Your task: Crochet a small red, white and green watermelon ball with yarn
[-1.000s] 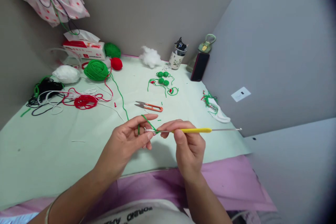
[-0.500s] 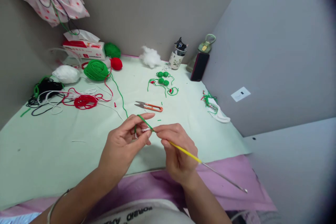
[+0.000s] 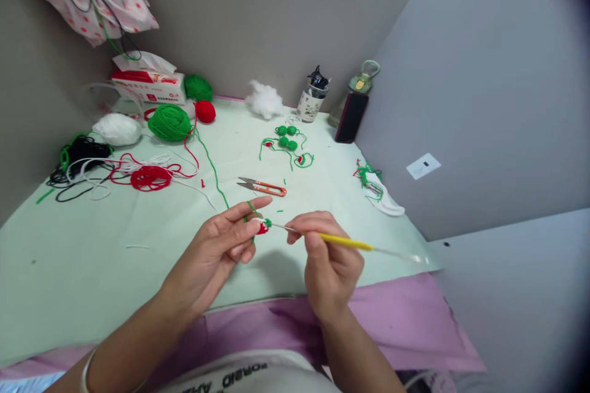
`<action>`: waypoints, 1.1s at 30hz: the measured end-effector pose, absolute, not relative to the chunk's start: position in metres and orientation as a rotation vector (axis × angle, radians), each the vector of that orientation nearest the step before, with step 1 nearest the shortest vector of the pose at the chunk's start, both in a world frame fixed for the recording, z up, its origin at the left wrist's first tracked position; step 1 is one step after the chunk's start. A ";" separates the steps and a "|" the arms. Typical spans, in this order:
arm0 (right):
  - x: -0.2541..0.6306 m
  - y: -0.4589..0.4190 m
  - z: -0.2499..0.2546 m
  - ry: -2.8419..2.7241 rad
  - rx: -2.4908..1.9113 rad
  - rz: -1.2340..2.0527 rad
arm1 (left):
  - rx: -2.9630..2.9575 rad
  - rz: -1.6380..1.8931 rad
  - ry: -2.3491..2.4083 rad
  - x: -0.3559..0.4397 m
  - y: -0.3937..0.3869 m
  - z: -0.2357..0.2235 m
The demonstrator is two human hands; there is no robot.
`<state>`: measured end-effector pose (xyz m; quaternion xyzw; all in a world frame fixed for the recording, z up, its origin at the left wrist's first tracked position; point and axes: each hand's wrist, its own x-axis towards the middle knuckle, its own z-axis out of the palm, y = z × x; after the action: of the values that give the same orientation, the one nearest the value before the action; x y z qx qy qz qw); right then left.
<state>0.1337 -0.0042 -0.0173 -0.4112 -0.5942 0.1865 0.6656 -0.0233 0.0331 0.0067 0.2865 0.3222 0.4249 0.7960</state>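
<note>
1. Two hands meet just below centre: the left hand [image 3: 203, 255] pinches a small red, white and green piece [image 3: 262, 227], apparently to steady it, with a green strand [image 3: 251, 207] over the index finger, probably for tension.
2. Opposite, the right hand [image 3: 329, 261] grips the yellow handle of a hook [image 3: 345, 241] like a pen, likely for fine control; its thin metal tip points at the piece.
3. Just above lie pointed snips [image 3: 265, 188], seemingly within reach, then round green bobbles [image 3: 284, 142].
4. Further out: loose, looping red yarn [image 3: 151, 178] at left, fluffy white stuffing [image 3: 265, 99] at upper centre, and a flat, dark phone [image 3: 352, 118] leaning upright at upper right.
</note>
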 end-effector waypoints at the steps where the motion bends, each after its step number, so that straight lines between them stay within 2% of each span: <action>1: 0.134 -0.002 -0.015 -1.269 -0.912 0.518 | 0.643 0.927 0.691 -0.023 0.033 0.007; 3: 0.133 0.001 -0.013 -1.228 -0.897 0.628 | 0.705 0.926 0.690 -0.022 0.032 0.007; 6: 0.131 0.002 -0.015 -1.306 -0.937 0.605 | 0.781 0.931 0.725 -0.019 0.029 0.005; 13: 0.130 -0.003 -0.022 -1.608 -0.978 0.136 | 0.616 0.900 0.677 -0.017 0.030 0.001; 20: 0.135 0.005 -0.015 -1.121 -0.914 0.742 | 0.543 0.894 0.628 -0.019 0.036 0.001; 33: 0.139 0.002 -0.018 -1.053 -0.863 0.954 | 0.903 0.936 0.814 -0.023 0.031 0.000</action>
<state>0.1388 0.0025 -0.0178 -0.3835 -0.4680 0.4239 0.6740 -0.0234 0.0310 -0.0002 0.4084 0.3682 0.4235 0.7199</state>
